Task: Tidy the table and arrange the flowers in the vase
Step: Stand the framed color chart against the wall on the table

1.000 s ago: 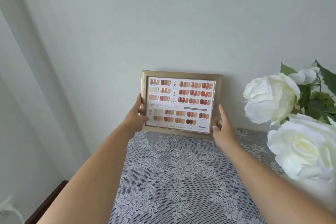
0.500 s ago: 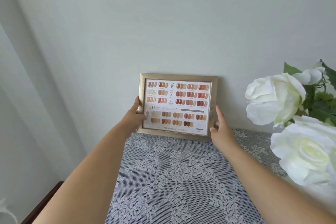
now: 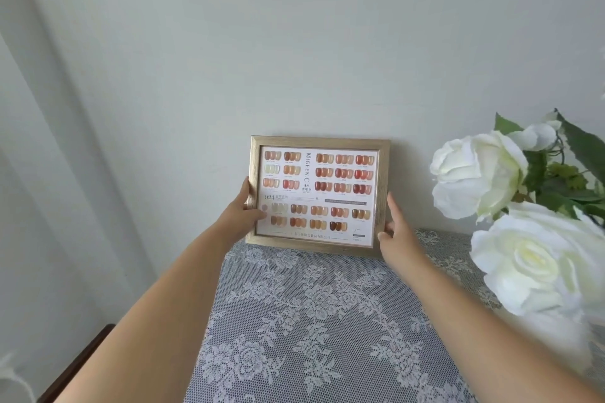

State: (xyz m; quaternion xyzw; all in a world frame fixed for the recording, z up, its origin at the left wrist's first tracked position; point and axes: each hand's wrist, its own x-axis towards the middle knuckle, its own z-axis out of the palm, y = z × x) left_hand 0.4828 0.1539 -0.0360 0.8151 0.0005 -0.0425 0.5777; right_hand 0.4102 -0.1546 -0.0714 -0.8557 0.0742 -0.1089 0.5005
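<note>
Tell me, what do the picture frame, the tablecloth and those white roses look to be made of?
The picture frame: probably wood or wood-look moulding with a brushed, pale gold finish; fine streaks run along it. The tablecloth: lace, an open mesh with woven white flowers. The white roses: likely fabric imitations; the petals look thick, matte and flawless.

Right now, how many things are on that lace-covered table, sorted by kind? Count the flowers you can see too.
Picture frames: 1, the gold frame standing at the wall, held by the left hand and right hand.
White roses: 3, two large blooms and one small bud.
Lace tablecloths: 1.
Total: 5.
</note>
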